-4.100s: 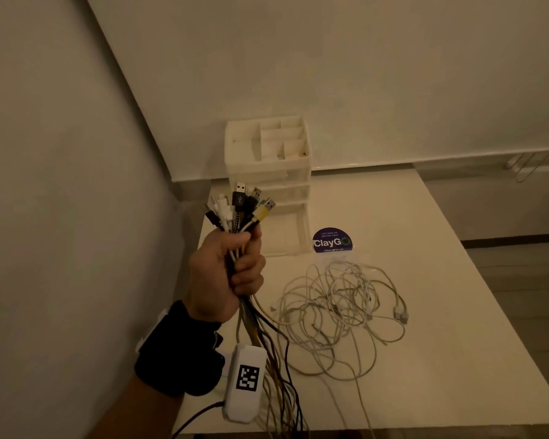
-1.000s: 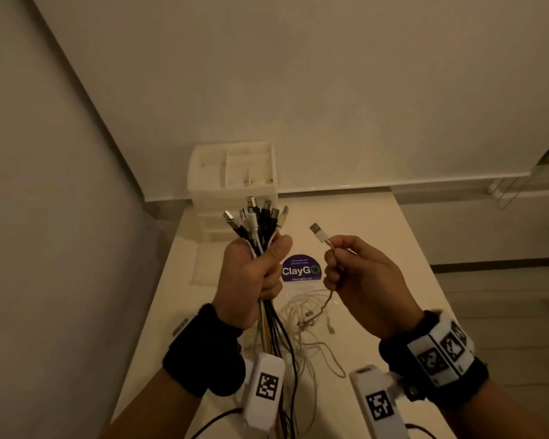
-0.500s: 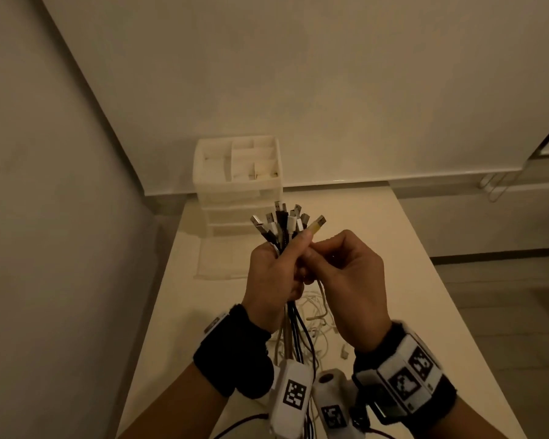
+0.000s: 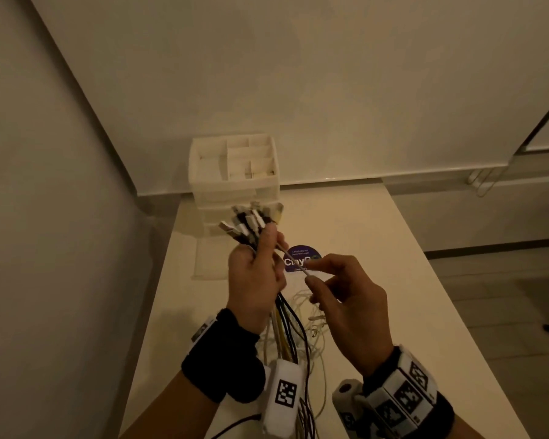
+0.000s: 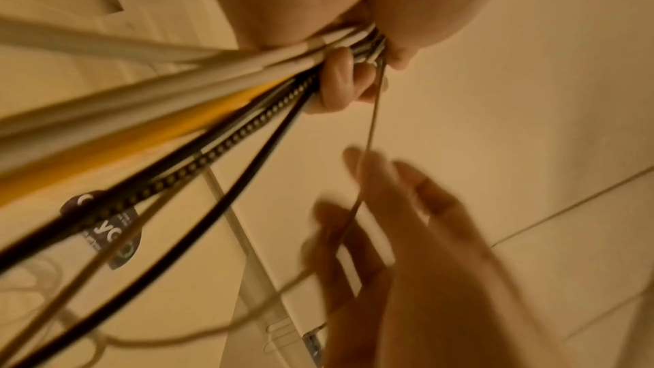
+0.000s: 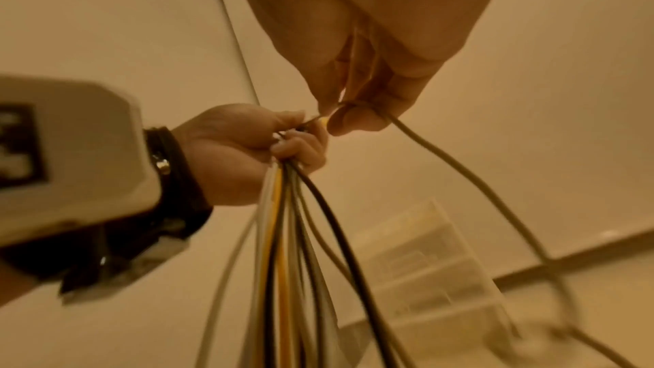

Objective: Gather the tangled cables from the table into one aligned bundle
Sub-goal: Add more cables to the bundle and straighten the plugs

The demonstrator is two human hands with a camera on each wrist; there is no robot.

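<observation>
My left hand (image 4: 265,267) is raised over the table and grips a bundle of cables (image 4: 251,221), plug ends fanned upward and black, yellow and white cords hanging below. A thin white cable (image 4: 293,259) runs taut from that fist down-right to my right hand (image 4: 309,274), which pinches it between thumb and forefinger. The right wrist view shows the pinch (image 6: 340,116) beside the left fist (image 6: 247,150). In the left wrist view the bundle (image 5: 212,100) fills the left side and the thin cable (image 5: 371,128) drops to the right hand. A few loose white cables (image 4: 311,308) lie on the table beneath my hands.
A white drawer organizer (image 4: 235,172) stands at the table's back left corner against the wall. A round dark ClayGo sticker (image 4: 301,253) is stuck on the white table (image 4: 393,264) behind my hands. The wall runs close along the left.
My right hand brought a white plug end to the bundle, and my left hand now holds it. The right hand has since slid down-right along that cable, away from the fist.
</observation>
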